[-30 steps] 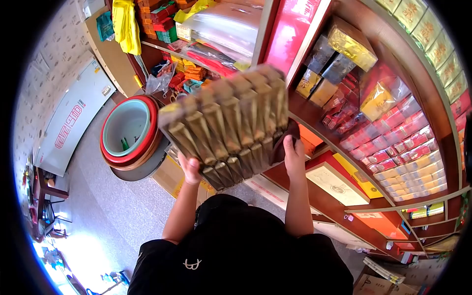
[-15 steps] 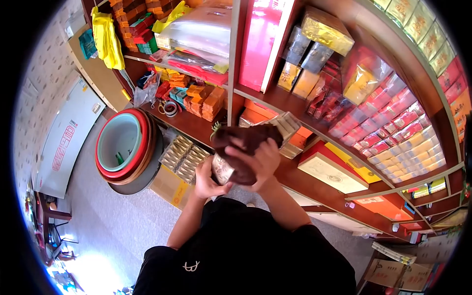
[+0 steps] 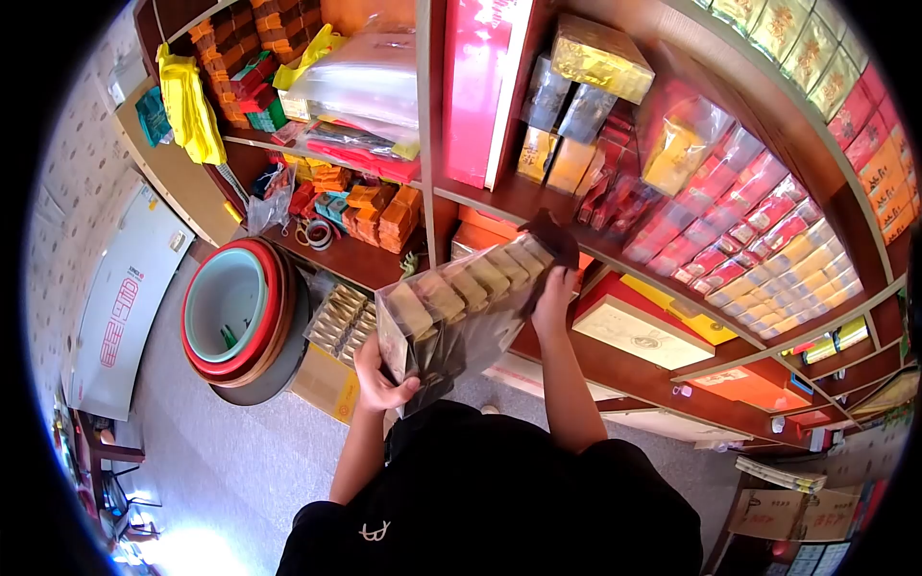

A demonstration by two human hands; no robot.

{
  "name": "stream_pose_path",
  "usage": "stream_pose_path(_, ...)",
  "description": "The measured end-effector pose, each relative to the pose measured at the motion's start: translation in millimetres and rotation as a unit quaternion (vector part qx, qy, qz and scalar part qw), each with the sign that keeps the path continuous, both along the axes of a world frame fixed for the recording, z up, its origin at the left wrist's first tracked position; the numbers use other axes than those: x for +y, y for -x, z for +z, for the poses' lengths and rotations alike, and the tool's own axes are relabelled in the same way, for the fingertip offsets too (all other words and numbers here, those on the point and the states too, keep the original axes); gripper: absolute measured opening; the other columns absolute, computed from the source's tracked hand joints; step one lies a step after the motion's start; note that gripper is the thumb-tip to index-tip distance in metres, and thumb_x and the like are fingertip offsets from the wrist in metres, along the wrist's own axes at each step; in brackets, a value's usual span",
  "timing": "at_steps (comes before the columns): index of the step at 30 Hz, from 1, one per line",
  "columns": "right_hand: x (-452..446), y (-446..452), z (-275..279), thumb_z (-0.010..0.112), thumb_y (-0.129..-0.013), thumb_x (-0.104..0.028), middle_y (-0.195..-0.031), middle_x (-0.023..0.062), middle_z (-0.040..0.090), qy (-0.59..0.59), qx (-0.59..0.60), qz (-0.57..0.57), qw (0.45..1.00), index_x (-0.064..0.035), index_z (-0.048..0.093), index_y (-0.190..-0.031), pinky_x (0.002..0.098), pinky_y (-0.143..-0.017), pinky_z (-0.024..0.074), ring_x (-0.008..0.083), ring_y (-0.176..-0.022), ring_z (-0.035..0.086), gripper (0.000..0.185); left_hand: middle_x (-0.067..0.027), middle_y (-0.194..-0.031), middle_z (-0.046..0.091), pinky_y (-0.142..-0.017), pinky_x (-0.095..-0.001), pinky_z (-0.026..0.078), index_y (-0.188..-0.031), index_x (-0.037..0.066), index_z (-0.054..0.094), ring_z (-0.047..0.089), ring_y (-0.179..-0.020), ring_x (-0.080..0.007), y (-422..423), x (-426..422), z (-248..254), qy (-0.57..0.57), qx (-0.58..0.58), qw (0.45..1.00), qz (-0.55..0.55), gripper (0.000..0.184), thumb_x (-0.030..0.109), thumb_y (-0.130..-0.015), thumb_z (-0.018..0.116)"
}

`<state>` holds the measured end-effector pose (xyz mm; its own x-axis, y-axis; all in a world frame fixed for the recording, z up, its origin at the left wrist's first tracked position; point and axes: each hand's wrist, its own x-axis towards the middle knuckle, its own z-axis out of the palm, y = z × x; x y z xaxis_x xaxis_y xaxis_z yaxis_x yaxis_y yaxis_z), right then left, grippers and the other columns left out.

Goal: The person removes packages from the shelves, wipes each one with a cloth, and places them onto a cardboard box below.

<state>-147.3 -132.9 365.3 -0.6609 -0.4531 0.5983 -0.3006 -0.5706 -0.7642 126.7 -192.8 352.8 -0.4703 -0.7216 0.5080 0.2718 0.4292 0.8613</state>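
the clear-wrapped pack is in mid-air near the shelves, not set down, one end gripped by the left hand, the right hand clasping a dark cloth at the other (how much remains is unclear).

On my feed, the chest freezer stands at the far left; right of it sit the nested basins, with a cardboard box just beside them and small packets on it; beyond, a tape roll lies on a lower shelf, plastic bags on the one above; rightward, a large box rests on smaller boxes, left of the stacked packs; nearer, a flat gift box lies in a compartment.
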Motion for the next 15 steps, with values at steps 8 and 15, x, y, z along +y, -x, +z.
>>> stream_pose_path(8, 62.0, -8.8, -23.2, 0.078, -0.073, -0.033, -0.127, 0.0090, 0.054, -0.053, -0.247, 0.222, 0.942, -0.0005, 0.041, -0.135, 0.0362, -0.098, 0.0442, 0.0203, -0.115, 0.054, 0.079, -0.0126, -0.121, 0.055, -0.099, -0.0341, 0.036, -0.127, -0.007, 0.045, 0.051, -0.112, -0.0214, 2.9, -17.7, -7.2, -0.152, 0.038, 0.985, -0.067, 0.083, 0.052, -0.073, 0.067)
stream_pose_path(15, 59.1, -53.2, 7.2, 0.084, -0.061, -0.035, -0.102, 0.0166, 0.064, -0.018, 0.230, -0.111, 0.967, 0.0032, 0.054, -0.119, 0.0406, -0.087, 0.0495, 0.0310, -0.097, 0.063, 0.075, -0.0158, -0.139, 0.044, -0.105, -0.0407, 0.036, -0.143, 0.000, 0.031, 0.046, -0.126, -0.0279, 13.0, 11.9, 51.1, -0.333, 0.100, 0.937, -0.040, 0.078, 0.057, -0.092, 0.049)
